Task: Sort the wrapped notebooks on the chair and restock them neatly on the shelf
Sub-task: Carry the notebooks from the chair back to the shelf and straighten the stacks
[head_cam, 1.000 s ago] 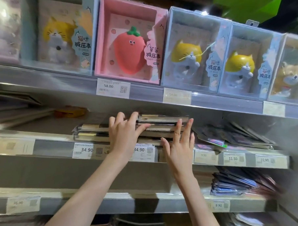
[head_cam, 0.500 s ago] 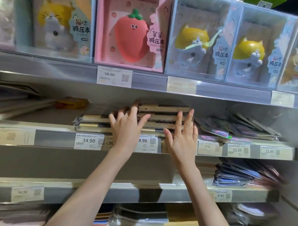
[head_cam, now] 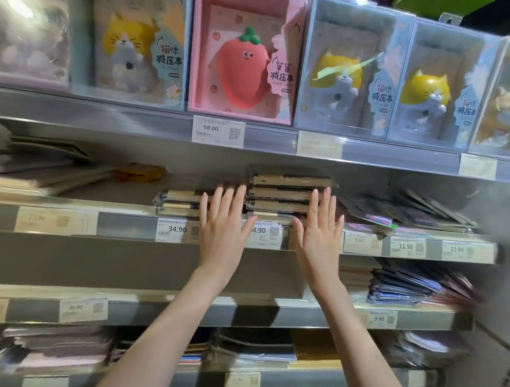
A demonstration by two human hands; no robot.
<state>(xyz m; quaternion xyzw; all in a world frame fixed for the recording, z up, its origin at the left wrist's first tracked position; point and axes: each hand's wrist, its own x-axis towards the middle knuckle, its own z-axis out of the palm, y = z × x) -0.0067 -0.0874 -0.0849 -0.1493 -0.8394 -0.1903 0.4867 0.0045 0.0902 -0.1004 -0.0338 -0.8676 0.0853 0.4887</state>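
Note:
A stack of several wrapped notebooks (head_cam: 289, 193) lies flat on the middle shelf (head_cam: 126, 221), spines toward me. A lower stack of wrapped notebooks (head_cam: 178, 201) lies just to its left. My left hand (head_cam: 224, 228) is flat with fingers spread, its fingertips against the taller stack's left front edge. My right hand (head_cam: 319, 228) is also flat and spread, fingertips on the stack's right front corner. Neither hand holds anything. The chair is out of view.
Boxed cat and strawberry squeeze notebooks (head_cam: 242, 65) stand on the shelf above. Price tags (head_cam: 176, 229) line the shelf rails. Fanned dark packs (head_cam: 418, 209) lie to the right of the stack, flat books (head_cam: 28, 174) far left, and more stock (head_cam: 254, 347) on lower shelves.
Both hands have flattened and spread against the front of the taller stack. The view has tilted slightly, so the shelves sit lower in the frame.

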